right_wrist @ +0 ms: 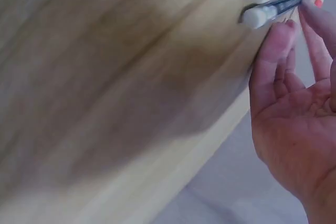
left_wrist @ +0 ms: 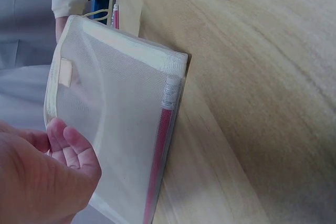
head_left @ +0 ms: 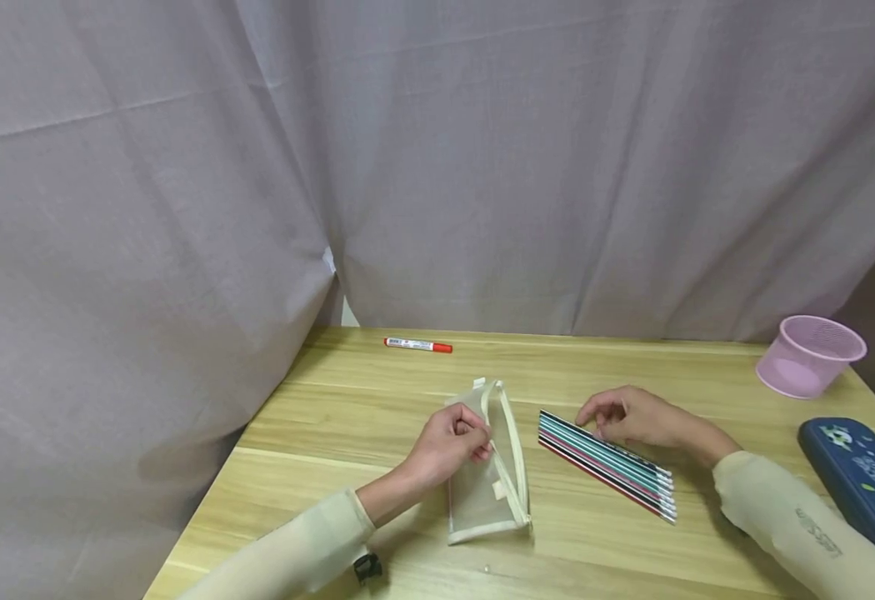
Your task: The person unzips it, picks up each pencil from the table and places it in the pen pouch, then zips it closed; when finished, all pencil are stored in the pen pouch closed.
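Note:
My left hand (head_left: 448, 446) pinches the zipped edge of a cream mesh pencil pouch (head_left: 471, 508), whose mouth gapes toward the right. Through the mesh in the left wrist view shows a red pencil (left_wrist: 160, 145) with a white eraser end. Right of the pouch, several striped pencils (head_left: 602, 462) in black, green, pink and red lie side by side, erasers toward the near right. My right hand (head_left: 636, 417) is at the far side of this row, fingers loosely bent. Its fingertips (right_wrist: 283, 32) are beside the outermost black pencil (right_wrist: 286, 6); thumb and fingers stand apart there.
A red marker (head_left: 417, 345) lies toward the back of the wooden table (head_left: 317, 417). At the right are a pink mesh pen holder (head_left: 808, 358) and a dark blue pencil case (head_left: 857, 479). Grey curtains (head_left: 467, 183) hang behind and to the left. A small black object (head_left: 367, 567) is by my left sleeve.

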`<state>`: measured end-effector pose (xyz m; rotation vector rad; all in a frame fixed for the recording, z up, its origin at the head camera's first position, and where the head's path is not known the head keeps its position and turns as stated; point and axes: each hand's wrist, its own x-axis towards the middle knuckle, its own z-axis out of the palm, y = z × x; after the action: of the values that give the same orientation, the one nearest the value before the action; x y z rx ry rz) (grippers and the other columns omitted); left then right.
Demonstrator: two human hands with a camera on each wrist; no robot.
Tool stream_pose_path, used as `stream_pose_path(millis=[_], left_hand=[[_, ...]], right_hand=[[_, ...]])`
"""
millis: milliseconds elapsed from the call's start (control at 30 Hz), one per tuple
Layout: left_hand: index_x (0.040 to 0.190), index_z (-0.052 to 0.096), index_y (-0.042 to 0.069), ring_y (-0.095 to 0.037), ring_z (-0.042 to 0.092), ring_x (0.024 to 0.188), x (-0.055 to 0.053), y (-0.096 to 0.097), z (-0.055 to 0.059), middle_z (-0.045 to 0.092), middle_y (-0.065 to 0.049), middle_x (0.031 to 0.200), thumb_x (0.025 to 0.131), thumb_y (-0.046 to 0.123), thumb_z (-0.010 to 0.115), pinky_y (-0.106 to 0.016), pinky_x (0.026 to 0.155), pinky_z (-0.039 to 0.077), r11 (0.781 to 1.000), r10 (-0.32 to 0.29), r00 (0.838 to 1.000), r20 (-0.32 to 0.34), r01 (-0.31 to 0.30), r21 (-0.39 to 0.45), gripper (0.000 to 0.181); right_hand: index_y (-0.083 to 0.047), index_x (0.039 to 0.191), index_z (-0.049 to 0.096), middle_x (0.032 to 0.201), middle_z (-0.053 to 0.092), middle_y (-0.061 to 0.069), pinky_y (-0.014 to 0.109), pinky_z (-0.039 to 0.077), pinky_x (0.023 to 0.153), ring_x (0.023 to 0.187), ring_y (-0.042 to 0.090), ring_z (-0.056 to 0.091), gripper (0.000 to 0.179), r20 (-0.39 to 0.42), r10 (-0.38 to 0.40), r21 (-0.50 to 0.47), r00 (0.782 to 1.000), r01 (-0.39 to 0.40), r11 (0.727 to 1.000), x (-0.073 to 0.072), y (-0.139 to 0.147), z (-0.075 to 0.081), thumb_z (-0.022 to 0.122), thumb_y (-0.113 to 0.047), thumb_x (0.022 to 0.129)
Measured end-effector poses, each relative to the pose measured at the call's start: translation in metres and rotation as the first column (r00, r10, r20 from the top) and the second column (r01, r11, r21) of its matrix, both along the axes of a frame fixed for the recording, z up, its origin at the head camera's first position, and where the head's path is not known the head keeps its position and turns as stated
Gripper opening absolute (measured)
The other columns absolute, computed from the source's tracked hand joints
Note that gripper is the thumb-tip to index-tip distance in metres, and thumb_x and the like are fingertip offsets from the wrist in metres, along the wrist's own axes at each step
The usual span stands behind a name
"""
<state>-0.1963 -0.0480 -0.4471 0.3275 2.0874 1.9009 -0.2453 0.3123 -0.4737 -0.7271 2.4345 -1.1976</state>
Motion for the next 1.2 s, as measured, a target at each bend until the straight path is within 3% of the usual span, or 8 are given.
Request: stream_pose_path(millis=[300,567,700,867,933,1000,1100,1200], left_hand=[[0.102,0.062,-0.006,-0.010,0.068,0.068,0.001,0.002,0.001,0.074,-0.012,0.082,0.095,-0.001,0.064,-0.025,0.068,0.062,1.000,-0.001,1.000,-0.004,0.001,0.006,0.009],[0.102,0.062,-0.005,-0.010,0.069,0.068,0.000,0.002,0.000,0.072,-0.007,0.080,0.095,0.000,0.064,-0.023,0.068,0.061,1.000,0.002,1.000,0.013,-0.002,0.005,0.009],[0.101,0.062,-0.004,-0.011,0.069,0.069,0.002,0.000,0.000,0.071,-0.005,0.079,0.095,0.000,0.065,-0.022,0.067,0.060,1.000,0.002,1.000,0.022,-0.002,0.008,0.008],[0.101,0.062,-0.002,-0.010,0.069,0.070,0.003,-0.002,0.000,0.073,-0.008,0.083,0.095,-0.002,0.064,-0.022,0.069,0.060,1.000,0.001,1.000,0.015,-0.001,0.018,0.007],[0.101,0.062,-0.001,-0.009,0.068,0.070,0.003,-0.002,0.001,0.074,-0.010,0.084,0.095,-0.002,0.064,-0.022,0.069,0.061,1.000,0.005,1.000,0.012,-0.005,0.022,0.006],[0.099,0.062,0.001,-0.009,0.068,0.070,0.003,-0.002,0.001,0.074,-0.010,0.084,0.095,-0.003,0.064,-0.022,0.069,0.061,1.000,0.010,1.000,0.010,-0.010,0.022,0.006],[0.099,0.062,0.001,-0.010,0.068,0.070,0.003,-0.001,0.001,0.073,-0.007,0.082,0.095,-0.003,0.063,-0.022,0.068,0.060,1.000,0.013,1.000,0.013,-0.013,0.021,0.006],[0.101,0.062,-0.002,-0.010,0.068,0.070,0.001,0.001,0.000,0.072,-0.005,0.081,0.094,-0.003,0.063,-0.021,0.068,0.060,1.000,0.006,1.000,0.015,-0.007,0.021,0.007]], right_hand=[[-0.022,0.112,0.072,0.086,0.065,-0.011,0.022,0.046,0.069,0.076,0.001,0.055,0.030,-0.306,-0.063,0.342,0.950,0.172,0.924,0.012,-0.018,0.015,0.080,-0.008,0.086],[-0.020,0.111,0.075,0.084,0.068,-0.013,0.025,0.048,0.065,0.073,0.001,0.056,0.028,-0.427,-0.026,0.409,0.904,0.219,0.886,0.018,-0.026,0.024,0.077,-0.006,0.087],[-0.021,0.115,0.075,0.086,0.068,-0.015,0.025,0.047,0.063,0.072,0.000,0.057,0.030,-0.531,-0.070,0.360,0.845,0.300,0.884,0.026,-0.033,0.034,0.076,-0.009,0.087],[-0.020,0.118,0.070,0.091,0.067,-0.010,0.024,0.055,0.065,0.080,0.002,0.065,0.035,-0.568,-0.211,0.109,0.795,0.327,0.939,0.038,-0.049,0.052,0.074,-0.003,0.088],[-0.016,0.118,0.068,0.095,0.068,-0.004,0.025,0.059,0.063,0.082,0.004,0.068,0.034,-0.512,-0.274,-0.028,0.814,0.303,0.953,0.042,-0.057,0.059,0.072,0.001,0.089],[-0.012,0.118,0.065,0.099,0.068,0.002,0.031,0.063,0.061,0.083,0.007,0.070,0.032,-0.396,-0.320,-0.183,0.861,0.267,0.946,0.047,-0.065,0.063,0.070,0.004,0.091],[-0.003,0.122,0.057,0.103,0.070,0.005,0.041,0.066,0.062,0.086,0.010,0.074,0.029,-0.193,-0.335,-0.382,0.922,0.244,0.891,0.052,-0.079,0.064,0.065,0.006,0.096],[0.003,0.127,0.050,0.106,0.073,0.002,0.045,0.067,0.067,0.090,0.012,0.077,0.029,-0.045,-0.321,-0.511,0.946,0.254,0.821,0.057,-0.092,0.061,0.060,0.006,0.100]])
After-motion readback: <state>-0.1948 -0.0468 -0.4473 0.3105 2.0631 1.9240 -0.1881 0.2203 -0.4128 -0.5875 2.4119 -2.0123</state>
